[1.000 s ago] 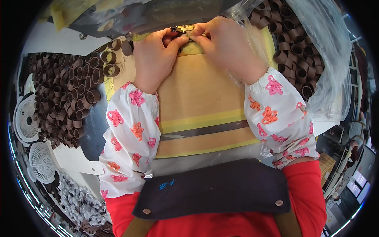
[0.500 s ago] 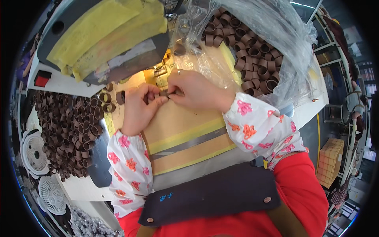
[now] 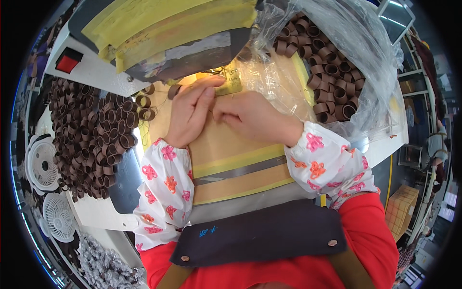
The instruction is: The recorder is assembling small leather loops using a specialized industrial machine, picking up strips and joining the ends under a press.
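Both the left hand (image 3: 192,113) and right hand (image 3: 250,118) pinch narrow on a thin thread under the machine head (image 3: 168,43); best keep it taut, fingertips clear of the needle plate (image 3: 230,84).

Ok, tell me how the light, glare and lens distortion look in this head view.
Head view: a warm lamp glow lights the work spot under the machine head, just above the left hand and right hand; white glare streaks the clear plastic bag of brown rings; the fisheye bends the table edge and blacks out the corners; the centre is sharp, the rim soft.
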`<state>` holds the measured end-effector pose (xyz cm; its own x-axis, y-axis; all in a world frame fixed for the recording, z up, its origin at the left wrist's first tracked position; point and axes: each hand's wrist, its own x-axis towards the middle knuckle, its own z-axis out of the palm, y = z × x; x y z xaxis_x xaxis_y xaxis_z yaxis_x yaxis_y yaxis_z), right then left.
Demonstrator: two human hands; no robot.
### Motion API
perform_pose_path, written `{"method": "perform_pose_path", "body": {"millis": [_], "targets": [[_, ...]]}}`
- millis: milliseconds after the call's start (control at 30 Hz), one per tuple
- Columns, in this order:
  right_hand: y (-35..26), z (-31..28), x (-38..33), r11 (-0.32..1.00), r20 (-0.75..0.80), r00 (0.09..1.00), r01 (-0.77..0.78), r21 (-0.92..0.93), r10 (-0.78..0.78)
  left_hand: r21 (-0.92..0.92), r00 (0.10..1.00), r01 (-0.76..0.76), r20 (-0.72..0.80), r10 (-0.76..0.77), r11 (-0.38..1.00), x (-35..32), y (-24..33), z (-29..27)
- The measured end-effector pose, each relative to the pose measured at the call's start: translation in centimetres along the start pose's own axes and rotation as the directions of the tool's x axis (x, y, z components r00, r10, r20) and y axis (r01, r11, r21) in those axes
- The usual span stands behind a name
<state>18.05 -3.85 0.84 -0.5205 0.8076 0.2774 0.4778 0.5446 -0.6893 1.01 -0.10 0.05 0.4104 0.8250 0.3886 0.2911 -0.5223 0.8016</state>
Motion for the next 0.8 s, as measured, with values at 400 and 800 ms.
{"method": "perform_pose_path", "body": {"millis": [400, 800], "targets": [[2.7, -1.8, 2.2, 0.983, -0.018, 0.99, -0.136, 0.121, 0.139, 0.375, 0.994, 0.087, 0.034, -0.108, 0.923, -0.5, -0.5, -0.9], [4.4, -0.4, 2.9, 0.995, -0.355, 0.934, -0.074, -0.066, 0.046, 0.358, 0.98, 0.168, -0.161, -0.117, 0.918, 1.1, -2.3, 0.6]]}}
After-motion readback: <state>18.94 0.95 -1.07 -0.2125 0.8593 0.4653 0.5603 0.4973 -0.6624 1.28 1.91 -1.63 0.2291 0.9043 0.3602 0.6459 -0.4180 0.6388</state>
